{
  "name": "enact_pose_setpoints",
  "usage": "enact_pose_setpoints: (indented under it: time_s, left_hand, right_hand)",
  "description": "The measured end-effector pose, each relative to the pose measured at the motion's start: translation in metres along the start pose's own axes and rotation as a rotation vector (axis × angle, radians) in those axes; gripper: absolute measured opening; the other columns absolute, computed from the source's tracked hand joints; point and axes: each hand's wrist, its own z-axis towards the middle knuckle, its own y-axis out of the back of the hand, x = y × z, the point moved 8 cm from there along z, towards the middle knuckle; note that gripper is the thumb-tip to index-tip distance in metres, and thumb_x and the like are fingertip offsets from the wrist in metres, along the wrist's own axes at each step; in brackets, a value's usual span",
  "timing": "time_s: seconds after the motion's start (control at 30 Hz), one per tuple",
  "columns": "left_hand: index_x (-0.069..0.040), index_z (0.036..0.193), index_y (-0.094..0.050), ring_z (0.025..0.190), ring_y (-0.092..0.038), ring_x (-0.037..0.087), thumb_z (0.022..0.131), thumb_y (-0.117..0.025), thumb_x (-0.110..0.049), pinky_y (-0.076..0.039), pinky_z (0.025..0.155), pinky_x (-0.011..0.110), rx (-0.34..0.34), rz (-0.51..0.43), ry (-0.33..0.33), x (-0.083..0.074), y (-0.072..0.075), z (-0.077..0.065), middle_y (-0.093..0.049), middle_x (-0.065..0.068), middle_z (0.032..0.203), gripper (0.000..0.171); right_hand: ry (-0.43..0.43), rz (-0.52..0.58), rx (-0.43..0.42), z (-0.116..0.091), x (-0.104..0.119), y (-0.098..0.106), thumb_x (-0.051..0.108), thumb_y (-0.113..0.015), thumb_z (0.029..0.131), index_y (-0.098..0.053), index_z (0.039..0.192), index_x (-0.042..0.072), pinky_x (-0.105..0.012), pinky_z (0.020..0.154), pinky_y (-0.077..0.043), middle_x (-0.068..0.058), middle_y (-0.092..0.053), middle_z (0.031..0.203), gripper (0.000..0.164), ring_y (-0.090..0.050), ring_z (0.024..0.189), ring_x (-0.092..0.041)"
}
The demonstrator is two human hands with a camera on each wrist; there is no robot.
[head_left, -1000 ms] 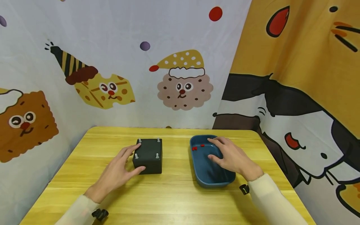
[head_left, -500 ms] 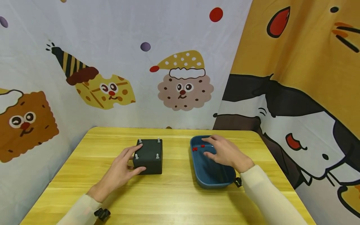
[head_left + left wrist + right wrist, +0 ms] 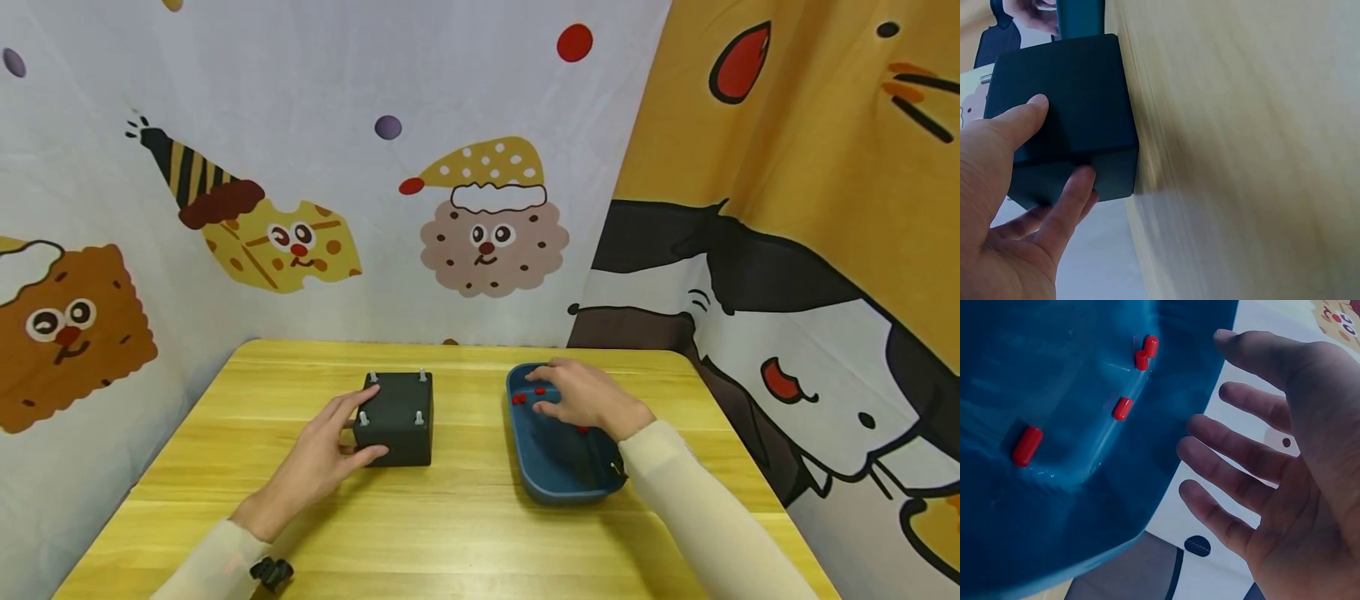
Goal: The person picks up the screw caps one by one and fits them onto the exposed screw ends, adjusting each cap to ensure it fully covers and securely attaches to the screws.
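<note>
My left hand [image 3: 311, 458] holds the left side of a black box [image 3: 396, 402] on the table, with the thumb on its front face. From the box's top stick up several pale grey bolt-like pegs [image 3: 419, 417]. In the left wrist view, the fingers lie against two adjoining faces of the box [image 3: 1063, 103]. Over the far part of a blue tray [image 3: 551, 467] hovers my right hand [image 3: 592, 400], fingers spread and holding nothing. Several small red cylinders, like caps, lie inside the tray; one red cylinder [image 3: 1027, 446] sits apart from the others.
The wooden table [image 3: 465, 533] reaches back to a white curtain [image 3: 480, 75] printed with cartoon figures. A yellow curtain [image 3: 675, 142] hangs on the right. Bare tabletop lies between the box and the tray.
My right hand has moved left and a little farther back over the tray, revealing another red cylinder beneath the wrist. My left hand and the box have stayed nearly still.
</note>
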Motion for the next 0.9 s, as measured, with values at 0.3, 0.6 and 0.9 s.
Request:
enact_pose_setpoints:
  time_s: [0.3, 0.6, 0.9]
  left_hand:
    - [-0.020, 0.179, -0.047, 0.122, -0.083, 0.038, 0.097, -0.099, -0.018, -0.073, 0.081, 0.026, -0.002, 0.001, 0.005, -0.001, 0.000, 0.000, -0.060, 0.022, 0.165, 0.097]
    - [-0.020, 0.179, -0.046, 0.121, -0.083, 0.035, 0.097, -0.099, -0.017, -0.073, 0.082, 0.026, -0.001, 0.008, 0.013, -0.001, 0.000, 0.000, -0.061, 0.023, 0.164, 0.098]
    - [-0.019, 0.179, -0.046, 0.122, -0.083, 0.038, 0.096, -0.099, -0.016, -0.073, 0.082, 0.026, -0.008, 0.001, 0.006, -0.002, 0.000, -0.002, -0.061, 0.023, 0.164, 0.098]
  right_hand:
    - [0.013, 0.004, 0.055, 0.015, 0.005, -0.010, 0.039, -0.090, 0.106, -0.077, 0.154, 0.019, -0.053, 0.106, -0.070, -0.014, -0.077, 0.151, 0.054, -0.078, 0.125, -0.032]
    - [0.013, 0.018, 0.136, 0.028, 0.003, -0.023, 0.036, -0.091, 0.106, -0.077, 0.153, 0.017, -0.052, 0.108, -0.070, -0.012, -0.078, 0.148, 0.053, -0.078, 0.127, -0.031]
    - [0.000, 0.016, 0.165, 0.037, 0.002, -0.032, 0.041, -0.089, 0.107, -0.079, 0.151, 0.020, -0.046, 0.098, -0.072, -0.006, -0.084, 0.138, 0.050, -0.081, 0.112, -0.020]
